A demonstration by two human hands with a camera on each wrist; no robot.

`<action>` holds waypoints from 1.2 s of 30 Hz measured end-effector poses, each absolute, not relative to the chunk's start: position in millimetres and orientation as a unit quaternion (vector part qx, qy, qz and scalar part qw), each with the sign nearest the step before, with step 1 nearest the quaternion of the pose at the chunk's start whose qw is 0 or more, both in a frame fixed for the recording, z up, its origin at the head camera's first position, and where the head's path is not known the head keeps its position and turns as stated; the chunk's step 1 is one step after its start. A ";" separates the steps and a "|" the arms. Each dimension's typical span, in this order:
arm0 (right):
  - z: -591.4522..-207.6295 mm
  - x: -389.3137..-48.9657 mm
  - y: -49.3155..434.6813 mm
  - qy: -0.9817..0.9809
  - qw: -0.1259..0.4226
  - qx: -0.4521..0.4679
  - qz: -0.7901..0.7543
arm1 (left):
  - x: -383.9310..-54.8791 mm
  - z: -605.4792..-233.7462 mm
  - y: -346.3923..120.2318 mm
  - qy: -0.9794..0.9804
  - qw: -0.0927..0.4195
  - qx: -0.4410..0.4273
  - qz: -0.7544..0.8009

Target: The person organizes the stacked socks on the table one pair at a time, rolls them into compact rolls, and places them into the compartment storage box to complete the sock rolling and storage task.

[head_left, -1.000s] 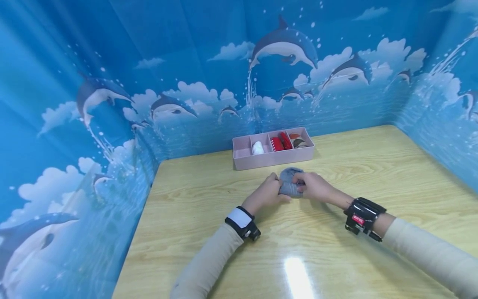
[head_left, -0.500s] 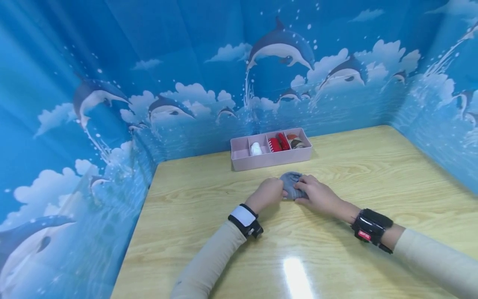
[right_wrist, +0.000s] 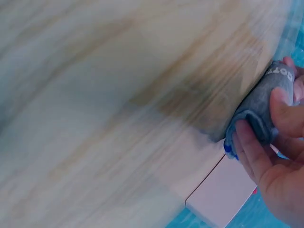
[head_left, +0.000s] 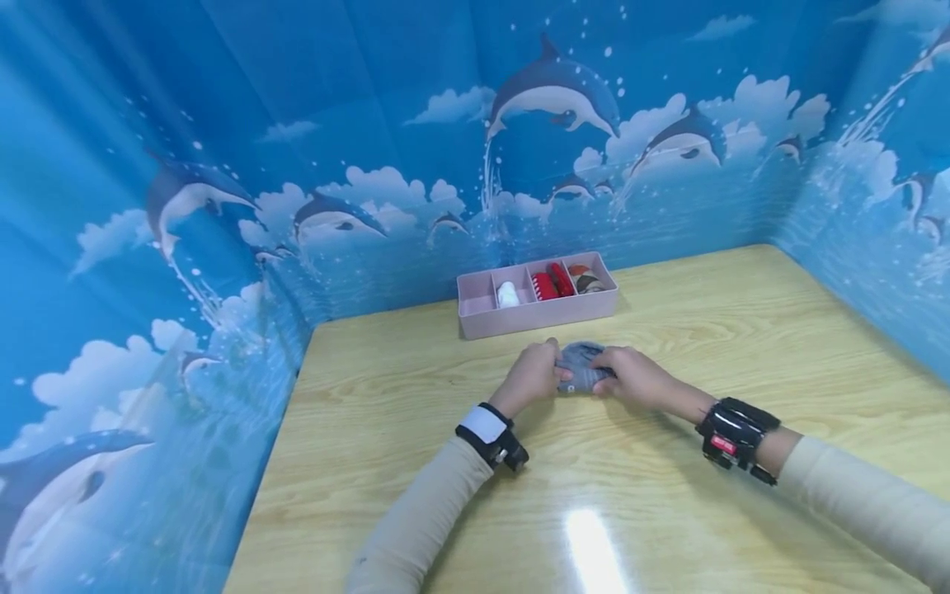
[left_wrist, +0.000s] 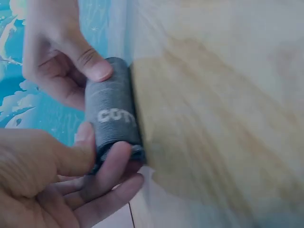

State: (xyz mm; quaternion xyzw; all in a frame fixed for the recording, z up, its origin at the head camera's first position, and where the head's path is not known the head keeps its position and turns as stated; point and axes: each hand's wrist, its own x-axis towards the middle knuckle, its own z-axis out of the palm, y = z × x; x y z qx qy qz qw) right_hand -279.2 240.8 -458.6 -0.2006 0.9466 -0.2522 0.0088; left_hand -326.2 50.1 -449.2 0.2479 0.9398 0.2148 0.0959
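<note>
A grey sock (head_left: 582, 367), rolled into a short bundle with pale lettering on its ribbed side, lies between both hands near the middle of the table. My left hand (head_left: 534, 375) pinches its left end; in the left wrist view the thumb and fingers of that hand (left_wrist: 61, 175) close round the end of the roll (left_wrist: 114, 104). At the other end my right hand (head_left: 638, 379) grips the roll, thumb on the outer side. From the right wrist view, fingers of the right hand (right_wrist: 280, 166) reach into the open fold of the sock (right_wrist: 261, 102).
Just behind the hands stands a pink divided box (head_left: 538, 315). A white bundle (head_left: 508, 294), red bundles (head_left: 552, 281) and a brown-striped bundle (head_left: 588, 280) sit in its compartments; the leftmost compartment holds nothing visible. A dolphin-print curtain (head_left: 416, 165) rises behind the wooden table (head_left: 386, 412).
The grey sock has gone from a looser fold to a more compact roll. Both hands have shifted their grip on it while staying in nearly the same place.
</note>
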 end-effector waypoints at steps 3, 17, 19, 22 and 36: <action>-458.5 -279.1 238.6 0.950 0.007 -0.197 -0.241 | -324.6 -450.6 51.4 0.940 0.066 0.250 0.224; -459.0 -281.7 240.6 0.946 -0.016 -0.183 -0.267 | -316.0 -453.9 55.4 0.938 0.010 0.288 0.191; -458.1 -284.6 242.1 0.942 -0.016 -0.190 -0.276 | -318.8 -453.7 55.4 0.935 0.004 0.279 0.219; -456.4 -290.1 244.4 0.935 0.002 -0.193 -0.296 | -323.1 -452.2 56.0 0.937 -0.001 0.291 0.193; -450.2 -304.4 252.6 0.927 0.042 -0.183 -0.323 | -335.4 -445.1 70.8 0.943 0.055 0.321 0.073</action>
